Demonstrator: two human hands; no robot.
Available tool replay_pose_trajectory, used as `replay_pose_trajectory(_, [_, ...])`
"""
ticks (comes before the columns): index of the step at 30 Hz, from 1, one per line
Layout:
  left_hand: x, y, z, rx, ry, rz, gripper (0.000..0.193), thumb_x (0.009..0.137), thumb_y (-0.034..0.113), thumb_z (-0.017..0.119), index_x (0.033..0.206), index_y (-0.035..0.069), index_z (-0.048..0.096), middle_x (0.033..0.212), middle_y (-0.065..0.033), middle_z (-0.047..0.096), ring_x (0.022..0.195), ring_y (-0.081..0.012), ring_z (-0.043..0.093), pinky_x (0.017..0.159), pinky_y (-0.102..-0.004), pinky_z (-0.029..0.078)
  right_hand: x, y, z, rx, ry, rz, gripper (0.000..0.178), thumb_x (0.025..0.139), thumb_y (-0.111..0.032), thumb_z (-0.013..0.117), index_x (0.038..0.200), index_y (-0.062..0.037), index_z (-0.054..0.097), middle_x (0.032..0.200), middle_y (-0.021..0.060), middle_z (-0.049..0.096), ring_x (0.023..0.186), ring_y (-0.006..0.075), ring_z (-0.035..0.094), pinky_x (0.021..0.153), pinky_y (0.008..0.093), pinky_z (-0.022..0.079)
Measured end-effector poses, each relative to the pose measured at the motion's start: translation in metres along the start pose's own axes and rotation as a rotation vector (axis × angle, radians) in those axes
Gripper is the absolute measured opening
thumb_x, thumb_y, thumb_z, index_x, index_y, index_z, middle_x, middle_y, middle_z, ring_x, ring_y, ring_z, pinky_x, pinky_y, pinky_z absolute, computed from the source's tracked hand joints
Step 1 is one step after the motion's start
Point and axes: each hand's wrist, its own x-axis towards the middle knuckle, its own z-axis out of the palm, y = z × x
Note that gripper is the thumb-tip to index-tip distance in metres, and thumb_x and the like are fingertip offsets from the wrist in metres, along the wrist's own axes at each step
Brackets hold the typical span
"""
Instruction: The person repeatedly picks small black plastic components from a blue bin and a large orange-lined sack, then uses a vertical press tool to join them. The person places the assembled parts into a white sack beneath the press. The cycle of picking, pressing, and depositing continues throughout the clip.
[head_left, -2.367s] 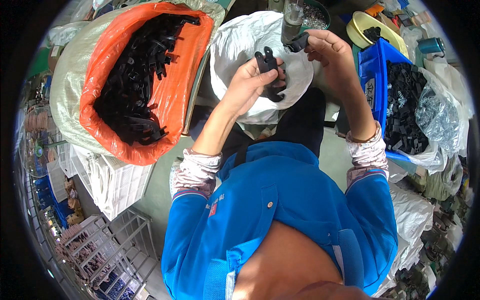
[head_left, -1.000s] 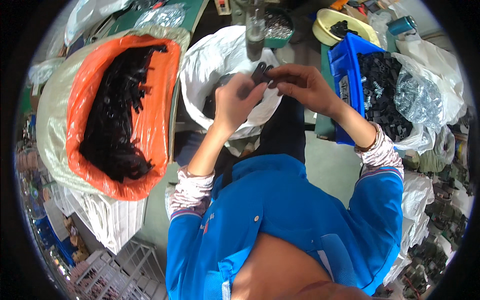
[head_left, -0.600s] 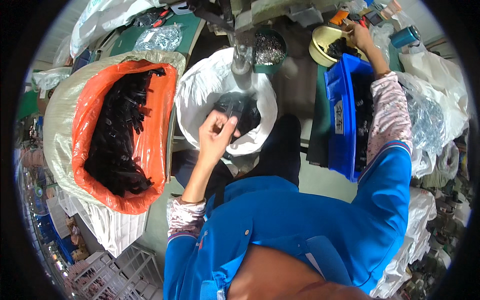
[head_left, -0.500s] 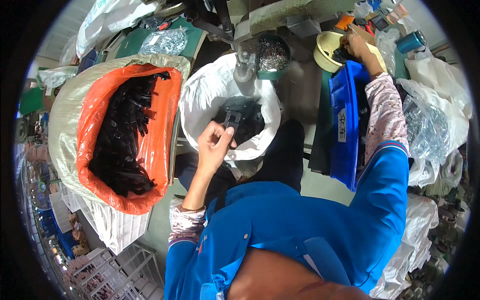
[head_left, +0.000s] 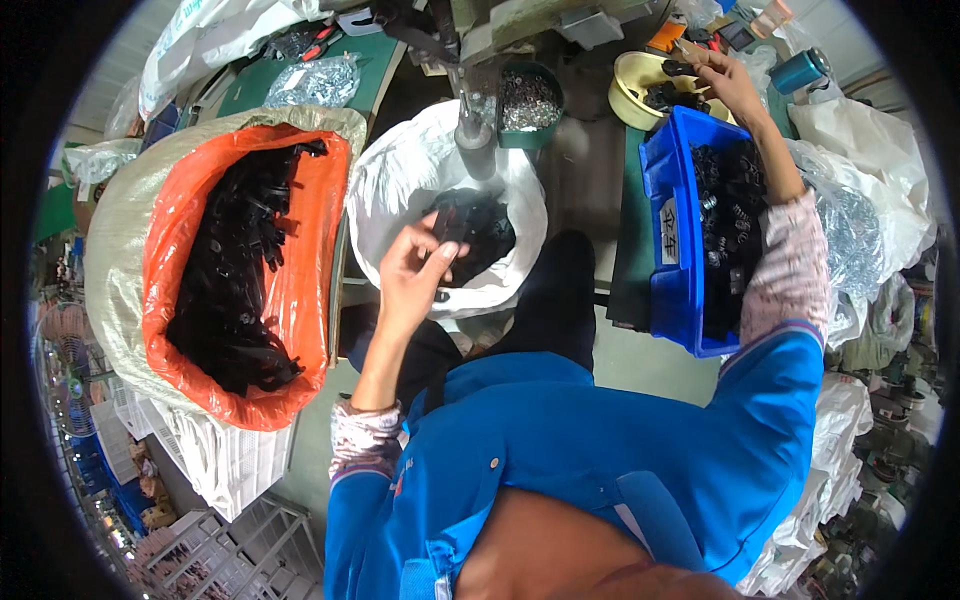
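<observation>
Over the white sack [head_left: 392,185], a dark part [head_left: 451,226] is gripped by the left hand [head_left: 414,271], its outline blurred; above the yellow tub [head_left: 630,75], near the blue crate [head_left: 668,185], a black piece [head_left: 679,68] is apparently pinched by the right hand [head_left: 731,86].

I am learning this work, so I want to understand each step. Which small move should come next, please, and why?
Probably carry the right hand toward the left hand: the right seems to pinch a small black piece over the yellow basin, while the left holds a black part at the white bag.
</observation>
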Motion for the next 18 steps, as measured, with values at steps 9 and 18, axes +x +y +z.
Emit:
replay_pose_trajectory(9, [0.045, 0.029, 0.025, -0.028, -0.154, 0.077, 0.017, 0.081, 0.0, 0.067, 0.076, 0.001, 0.051, 0.12, -0.0201, 0.059, 0.105, -0.0166, 0.057, 0.086, -0.0269, 0.046, -0.126, -0.132, 0.118, 0.386, -0.312, -0.195, 0.026, 0.089, -0.01, 0.061, 0.114, -0.0016, 0.062, 0.079, 0.0029, 0.063, 0.066, 0.0072, 0.057, 0.068, 0.0202, 0.047])
replay_pose_trajectory(18, [0.041, 0.04, 0.006, 0.178, -0.115, 0.224, 0.02, 0.078, 0.004, 0.07, 0.074, 0.001, 0.05, 0.112, -0.0196, 0.064, 0.098, -0.0169, 0.061, 0.084, -0.0297, 0.047, -0.137, -0.165, 0.187, 0.234, -0.323, -0.313, 0.022, 0.085, -0.001, 0.063, 0.106, -0.0051, 0.065, 0.079, -0.0004, 0.061, 0.069, 0.0063, 0.058, 0.065, 0.0187, 0.046])
